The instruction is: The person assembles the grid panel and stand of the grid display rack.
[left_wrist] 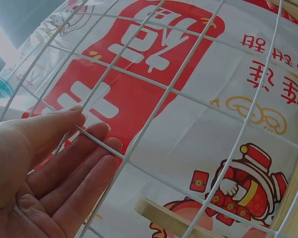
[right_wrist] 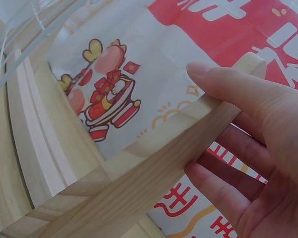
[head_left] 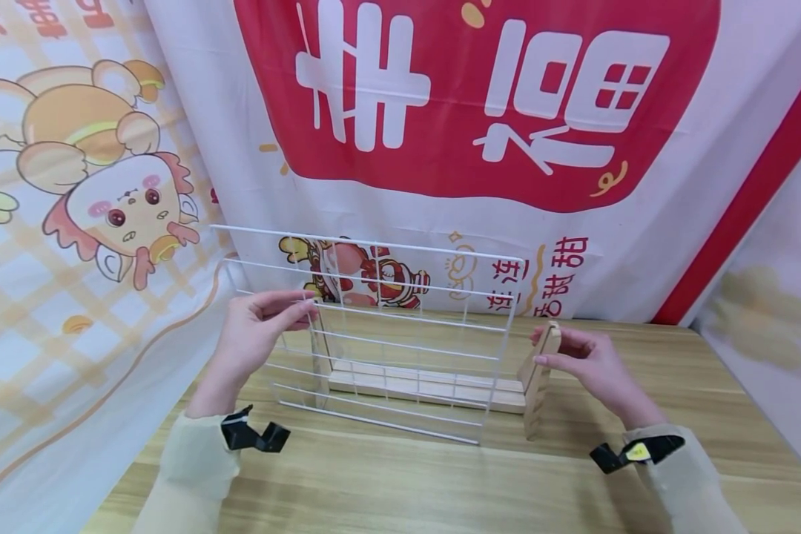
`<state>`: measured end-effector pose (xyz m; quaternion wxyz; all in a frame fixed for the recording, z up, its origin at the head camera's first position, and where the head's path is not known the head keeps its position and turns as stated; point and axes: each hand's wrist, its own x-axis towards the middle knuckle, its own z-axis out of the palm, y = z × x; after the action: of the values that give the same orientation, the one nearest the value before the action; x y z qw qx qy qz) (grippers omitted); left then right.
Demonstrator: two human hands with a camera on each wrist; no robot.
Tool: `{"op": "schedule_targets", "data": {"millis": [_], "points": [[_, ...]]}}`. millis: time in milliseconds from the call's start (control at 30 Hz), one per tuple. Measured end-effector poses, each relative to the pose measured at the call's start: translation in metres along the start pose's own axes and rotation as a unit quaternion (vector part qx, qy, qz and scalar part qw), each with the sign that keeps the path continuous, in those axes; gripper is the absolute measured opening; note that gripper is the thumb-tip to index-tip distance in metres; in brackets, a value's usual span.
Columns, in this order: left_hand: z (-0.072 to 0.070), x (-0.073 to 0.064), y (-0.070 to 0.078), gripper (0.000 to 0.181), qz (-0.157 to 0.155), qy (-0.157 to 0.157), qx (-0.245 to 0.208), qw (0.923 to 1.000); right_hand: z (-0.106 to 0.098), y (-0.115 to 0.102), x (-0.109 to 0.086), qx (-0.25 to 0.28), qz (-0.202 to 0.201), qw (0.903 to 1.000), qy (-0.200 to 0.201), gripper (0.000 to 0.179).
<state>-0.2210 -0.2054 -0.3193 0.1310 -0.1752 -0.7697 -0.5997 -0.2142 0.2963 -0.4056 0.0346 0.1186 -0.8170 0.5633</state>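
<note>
White wire grid (head_left: 400, 334) (upright) pinched by left hand (head_left: 256, 330); right hand (head_left: 584, 363) grips wooden upright (head_left: 539, 374)

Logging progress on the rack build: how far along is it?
Done: wooden base lies on the table with both end posts up. In hand: left hand pinches the wire grid, standing in front of the base; right hand grips the right post. Left: the grid doesn't look seated in either post.
</note>
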Motion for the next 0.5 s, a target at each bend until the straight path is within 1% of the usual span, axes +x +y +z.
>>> {"op": "schedule_targets", "data": {"millis": [133,367,500], "points": [[0.006,0.001,0.001,0.031,-0.013,0.012,-0.011,0.9998,0.000,0.000,0.000,-0.004,0.002,1.0000,0.001,0.049],[0.017,0.004,0.001,0.033,-0.036,0.058,-0.044,0.9967,0.001,-0.002,-0.001,-0.014,0.008,0.9999,0.002,0.051],[0.021,0.004,0.001,0.036,-0.043,0.065,-0.054,0.9955,0.001,-0.002,-0.002,-0.011,0.007,0.9999,0.002,0.051]]}}
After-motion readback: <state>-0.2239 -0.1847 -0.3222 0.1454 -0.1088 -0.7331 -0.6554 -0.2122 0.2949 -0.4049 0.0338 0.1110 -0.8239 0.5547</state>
